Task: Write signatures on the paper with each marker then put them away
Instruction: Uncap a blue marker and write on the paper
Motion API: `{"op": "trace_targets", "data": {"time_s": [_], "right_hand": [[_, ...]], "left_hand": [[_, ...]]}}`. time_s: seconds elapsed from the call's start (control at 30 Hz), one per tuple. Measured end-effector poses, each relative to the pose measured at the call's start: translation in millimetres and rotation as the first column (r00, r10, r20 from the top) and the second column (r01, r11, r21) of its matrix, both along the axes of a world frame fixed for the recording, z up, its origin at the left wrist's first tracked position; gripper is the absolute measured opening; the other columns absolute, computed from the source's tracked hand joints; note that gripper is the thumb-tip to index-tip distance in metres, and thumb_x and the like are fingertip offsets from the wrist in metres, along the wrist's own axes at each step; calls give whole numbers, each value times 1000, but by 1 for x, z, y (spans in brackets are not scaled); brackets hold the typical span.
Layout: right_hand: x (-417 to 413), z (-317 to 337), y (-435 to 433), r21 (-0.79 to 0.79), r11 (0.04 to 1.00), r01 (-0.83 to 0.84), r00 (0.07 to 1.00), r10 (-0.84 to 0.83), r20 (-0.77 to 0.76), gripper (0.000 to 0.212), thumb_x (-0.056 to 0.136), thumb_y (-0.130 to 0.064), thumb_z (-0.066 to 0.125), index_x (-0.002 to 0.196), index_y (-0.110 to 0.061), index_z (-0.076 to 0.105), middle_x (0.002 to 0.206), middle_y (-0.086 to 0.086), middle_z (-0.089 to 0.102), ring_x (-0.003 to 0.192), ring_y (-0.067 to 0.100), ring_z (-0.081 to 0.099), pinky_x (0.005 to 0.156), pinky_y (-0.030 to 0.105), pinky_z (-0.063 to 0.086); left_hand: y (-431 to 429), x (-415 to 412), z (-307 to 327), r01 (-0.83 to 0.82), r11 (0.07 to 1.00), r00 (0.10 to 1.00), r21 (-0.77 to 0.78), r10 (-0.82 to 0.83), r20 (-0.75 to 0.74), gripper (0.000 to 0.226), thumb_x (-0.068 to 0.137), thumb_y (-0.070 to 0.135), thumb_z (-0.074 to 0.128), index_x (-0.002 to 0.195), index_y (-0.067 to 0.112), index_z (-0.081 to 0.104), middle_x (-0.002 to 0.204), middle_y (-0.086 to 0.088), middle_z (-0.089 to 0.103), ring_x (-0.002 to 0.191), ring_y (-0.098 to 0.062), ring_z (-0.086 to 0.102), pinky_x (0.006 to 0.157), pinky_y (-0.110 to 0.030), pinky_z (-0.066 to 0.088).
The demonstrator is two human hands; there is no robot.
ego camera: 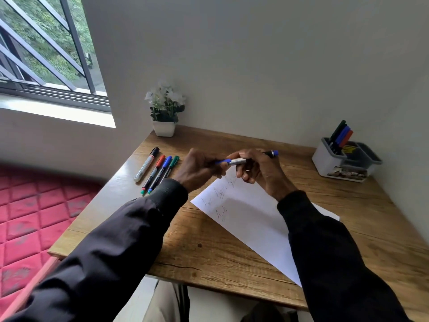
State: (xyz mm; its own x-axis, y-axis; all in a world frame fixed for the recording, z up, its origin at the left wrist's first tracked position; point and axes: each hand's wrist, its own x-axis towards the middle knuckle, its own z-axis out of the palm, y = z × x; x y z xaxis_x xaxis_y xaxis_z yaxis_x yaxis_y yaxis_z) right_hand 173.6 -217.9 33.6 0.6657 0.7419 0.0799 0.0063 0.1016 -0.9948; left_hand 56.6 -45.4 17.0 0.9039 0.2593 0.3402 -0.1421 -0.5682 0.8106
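Above the white paper sheet (250,217), the right hand (261,171) gripped the silver-barrelled blue marker (238,161) in curled fingers (243,175); the left hand (197,169) pinched its blue end.

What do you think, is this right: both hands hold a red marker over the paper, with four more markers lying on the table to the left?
Not quite: the head view shows the marker in the left hand and right hand is blue, not red. It is over the paper, with four more markers lying on the table to the left.
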Motion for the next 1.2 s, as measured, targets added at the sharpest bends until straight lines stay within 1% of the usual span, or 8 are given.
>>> {"op": "trace_targets", "data": {"time_s": [0.1,0.17,0.23,0.3,0.53,0.7,0.93,1.2], "right_hand": [[20,23,-31,93,989,118,992,-113,-60,34,97,-15,47,95,2,77,63,7,67,47,10,50,44,17,32],[30,27,-47,97,989,112,993,-108,-45,36,101,-16,45,98,0,78,71,12,71,57,15,60,52,20,43],[25,18,-47,43,999,-10,999,12,-35,35,102,-18,46,108,2,75,86,22,74,73,25,68,65,28,53],[14,5,-40,15,998,-55,997,54,48,32,99,-17,54,114,5,72,92,24,72,78,29,69,67,29,56],[-7,-28,-36,-113,991,75,965,-44,258,11,97,0,63,95,4,73,64,17,62,51,25,54,43,26,42],[-18,-41,-32,-201,980,12,939,58,339,2,94,3,68,94,4,70,66,20,67,50,26,59,45,28,47],[-26,-42,-33,-197,980,41,909,45,414,8,92,8,67,84,8,70,59,14,64,43,15,56,44,18,43],[-27,-46,-32,-226,973,46,907,54,418,8,90,7,70,82,9,69,59,2,65,49,10,59,51,19,47]], "left_hand": [[28,-15,1,-98,955,995,-281,89,-46,10,93,10,69,97,9,78,83,-10,76,74,-16,68,76,-35,57],[35,-21,4,-89,922,996,-376,79,-42,12,93,12,68,99,5,77,92,-16,76,80,-23,69,79,-33,59],[23,-13,6,-39,930,999,-365,25,-43,15,93,14,69,103,5,76,87,-12,77,79,-20,72,77,-28,61],[7,1,8,-32,940,999,-341,22,-34,18,92,14,70,106,3,74,83,-8,77,77,-16,73,74,-23,60],[6,9,-13,-90,903,986,-421,20,-168,17,95,21,67,104,8,74,90,-8,78,85,-23,76,78,-32,63],[1,8,-19,-64,940,981,-334,-1,-192,17,97,21,64,107,10,72,93,-2,78,77,-14,76,62,-19,58],[0,10,-21,-24,977,987,-210,-11,-163,21,97,19,64,107,1,72,97,-6,76,73,-7,74,57,-13,54],[1,13,-22,-25,982,986,-186,-7,-167,21,97,20,64,106,3,72,98,-5,76,70,-1,72,57,-11,53]]}}
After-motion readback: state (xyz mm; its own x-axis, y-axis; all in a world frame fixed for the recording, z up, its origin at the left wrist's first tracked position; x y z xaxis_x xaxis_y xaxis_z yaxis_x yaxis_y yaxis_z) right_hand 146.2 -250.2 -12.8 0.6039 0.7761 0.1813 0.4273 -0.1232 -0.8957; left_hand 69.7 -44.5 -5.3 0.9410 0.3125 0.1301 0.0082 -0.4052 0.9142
